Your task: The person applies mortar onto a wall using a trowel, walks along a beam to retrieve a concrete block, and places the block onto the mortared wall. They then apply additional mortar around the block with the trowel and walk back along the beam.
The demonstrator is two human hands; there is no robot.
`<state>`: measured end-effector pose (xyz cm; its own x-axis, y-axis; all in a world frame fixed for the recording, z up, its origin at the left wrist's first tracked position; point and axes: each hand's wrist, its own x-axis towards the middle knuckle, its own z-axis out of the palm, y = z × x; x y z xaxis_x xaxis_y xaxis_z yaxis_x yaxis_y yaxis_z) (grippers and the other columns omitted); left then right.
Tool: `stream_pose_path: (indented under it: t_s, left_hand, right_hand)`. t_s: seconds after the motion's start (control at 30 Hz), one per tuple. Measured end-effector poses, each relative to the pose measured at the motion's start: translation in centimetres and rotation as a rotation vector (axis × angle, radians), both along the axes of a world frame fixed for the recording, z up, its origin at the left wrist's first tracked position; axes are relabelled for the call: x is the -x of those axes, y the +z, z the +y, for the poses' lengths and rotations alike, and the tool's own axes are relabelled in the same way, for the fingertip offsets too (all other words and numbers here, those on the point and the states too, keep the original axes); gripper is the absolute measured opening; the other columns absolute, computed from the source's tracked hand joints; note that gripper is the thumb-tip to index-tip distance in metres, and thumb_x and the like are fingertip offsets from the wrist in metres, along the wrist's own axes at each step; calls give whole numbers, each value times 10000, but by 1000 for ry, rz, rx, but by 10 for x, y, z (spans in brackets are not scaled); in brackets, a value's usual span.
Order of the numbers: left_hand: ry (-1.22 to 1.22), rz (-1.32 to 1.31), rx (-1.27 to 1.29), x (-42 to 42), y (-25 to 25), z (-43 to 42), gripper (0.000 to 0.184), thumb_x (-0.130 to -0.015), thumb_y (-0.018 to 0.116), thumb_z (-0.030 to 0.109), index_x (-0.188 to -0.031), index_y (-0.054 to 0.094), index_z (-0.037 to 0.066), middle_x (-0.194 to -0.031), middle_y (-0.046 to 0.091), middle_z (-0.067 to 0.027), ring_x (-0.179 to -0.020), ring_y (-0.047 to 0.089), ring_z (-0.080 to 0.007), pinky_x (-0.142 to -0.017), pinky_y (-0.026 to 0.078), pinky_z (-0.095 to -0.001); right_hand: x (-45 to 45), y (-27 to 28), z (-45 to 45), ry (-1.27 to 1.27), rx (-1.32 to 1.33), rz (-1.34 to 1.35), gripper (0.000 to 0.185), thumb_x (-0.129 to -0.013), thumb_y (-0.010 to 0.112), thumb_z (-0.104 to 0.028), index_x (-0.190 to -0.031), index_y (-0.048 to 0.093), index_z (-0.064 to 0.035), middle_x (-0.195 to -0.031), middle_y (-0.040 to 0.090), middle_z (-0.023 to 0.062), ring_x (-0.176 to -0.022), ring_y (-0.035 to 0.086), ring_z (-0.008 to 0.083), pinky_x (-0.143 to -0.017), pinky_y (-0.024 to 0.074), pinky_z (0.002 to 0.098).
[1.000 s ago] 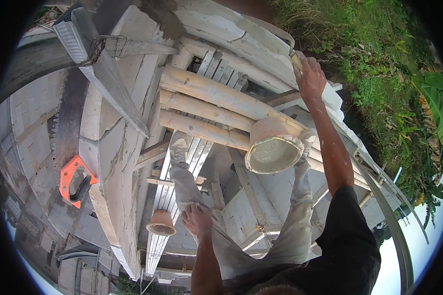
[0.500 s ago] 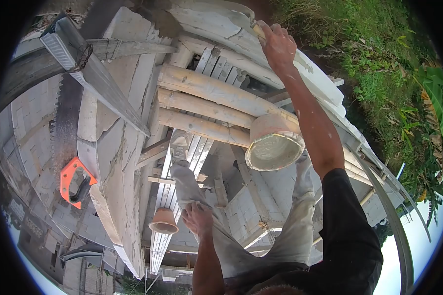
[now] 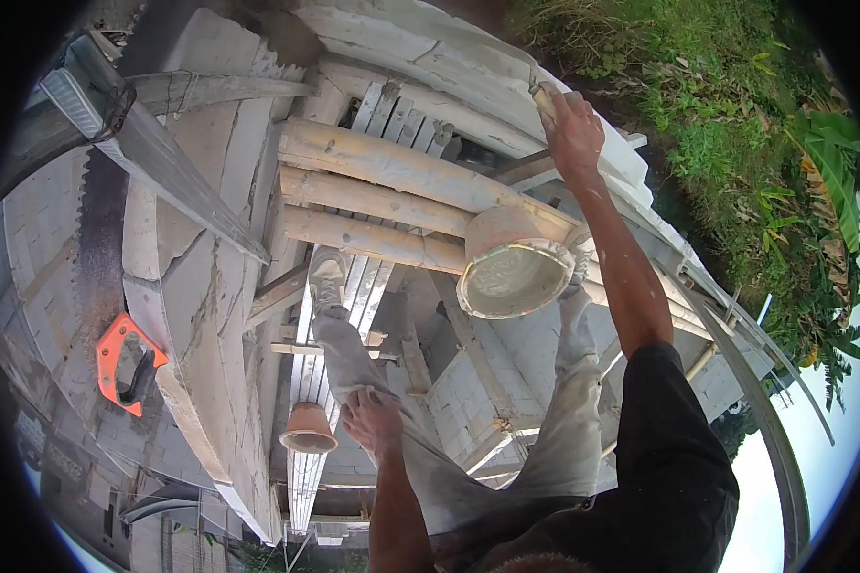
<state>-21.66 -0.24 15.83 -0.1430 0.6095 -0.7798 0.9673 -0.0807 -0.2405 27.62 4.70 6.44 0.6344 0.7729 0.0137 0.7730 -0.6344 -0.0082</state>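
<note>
My right hand [image 3: 577, 138] is closed around the pale handle of what looks like a trowel [image 3: 545, 101], held at the edge of the plastered concrete wall top [image 3: 440, 55]. Most of its blade is hidden or hard to make out. Below that arm, a bucket [image 3: 514, 267] with wet grey mortar inside sits by the bamboo poles [image 3: 382, 164]. My left hand [image 3: 373, 420] rests on my trouser leg near the knee, fingers loosely apart and holding nothing.
An orange-handled saw [image 3: 117, 361] lies to the left beside a concrete beam [image 3: 196, 382]. A metal channel [image 3: 167, 181] slants over that beam. A smaller bucket [image 3: 309, 430] is by the long metal strips [image 3: 303, 482]. Greenery [image 3: 707, 143] grows beyond the wall.
My right hand has moved back toward me and to the right along the wall edge, still gripping the trowel. My left hand stays on my leg. The view has shifted slightly.
</note>
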Motion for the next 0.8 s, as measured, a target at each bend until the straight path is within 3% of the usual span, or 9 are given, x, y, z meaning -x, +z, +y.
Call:
stream_pose_path:
  t_s: [0.1, 0.17, 0.4, 0.43, 0.47, 0.53, 0.6, 0.67, 0.8]
  left_hand:
    - [-3, 3, -17, 0, -11, -2, 339, -870, 552, 303, -1133, 644, 110, -1251, 572, -38, -1193, 479, -270, -992, 383, -432]
    - [-81, -23, -98, 2, -2, -5, 281, -872, 558, 260, -1084, 672, 115, -1148, 619, -44, -1129, 517, -274, -960, 407, -420]
    - [-95, 37, -38, -9, -5, -9, 288, -887, 535, 278, -1089, 673, 126, -1205, 606, -42, -1150, 508, -272, -981, 391, -427]
    - [-120, 57, -38, -9, -6, -11, 300, -887, 531, 287, -1101, 668, 127, -1210, 603, -42, -1163, 505, -271, -986, 389, -426]
    - [-140, 55, -29, -8, -6, -10, 300, -887, 531, 287, -1101, 668, 127, -1210, 603, -42, -1163, 505, -271, -986, 389, -426]
    - [-93, 68, -21, -13, -9, -10, 314, -886, 531, 298, -1112, 661, 124, -1223, 595, -41, -1177, 499, -273, -987, 389, -428]
    - [-133, 97, 21, -22, -6, -7, 315, -884, 529, 317, -1104, 663, 134, -1236, 588, -35, -1184, 499, -276, -990, 399, -431]
    - [-164, 104, 51, -22, -2, -7, 317, -883, 527, 336, -1096, 664, 145, -1250, 582, -29, -1190, 499, -279, -993, 408, -434]
    - [-122, 102, 30, -25, -9, -10, 308, -883, 528, 307, -1122, 651, 158, -1250, 579, -31, -1194, 490, -285, -972, 404, -446]
  right_hand:
    - [-18, 0, -49, -107, 120, 115, 393, -873, 648, -260, -1244, 566, -160, -1111, 588, 104, -1083, 557, 313, -900, 451, 446]
    - [-29, -4, -88, -72, 121, 49, 412, -866, 660, -256, -1259, 562, -180, -1083, 590, 86, -1045, 568, 300, -872, 460, 434]
    - [-53, -8, -158, -110, 60, 9, 431, -857, 668, -223, -1271, 558, -178, -1059, 589, 75, -1008, 567, 298, -867, 448, 435]
    - [-57, -5, -159, -217, 269, 160, 452, -853, 659, -184, -1283, 530, -136, -1135, 582, 116, -1101, 541, 313, -926, 427, 433]
    - [-54, 0, -167, -238, 277, 160, 452, -853, 659, -184, -1283, 530, -136, -1135, 582, 116, -1101, 541, 313, -926, 427, 433]
    - [-46, 6, -173, -158, 109, 59, 439, -849, 673, -207, -1270, 555, -168, -1061, 589, 108, -1010, 569, 313, -855, 456, 441]
    - [-10, 17, -216, -266, -54, 173, 424, -860, 686, -225, -1237, 554, -82, -1038, 609, 159, -969, 593, 374, -824, 472, 473]
    - [57, 75, -243, -506, -15, 370, 414, -860, 692, -224, -1208, 559, -43, -1056, 621, 184, -954, 612, 377, -802, 484, 461]
    - [202, 150, -299, -776, 148, 579, 402, -860, 674, -195, -1214, 547, -53, -1077, 632, 197, -964, 637, 369, -814, 505, 453]
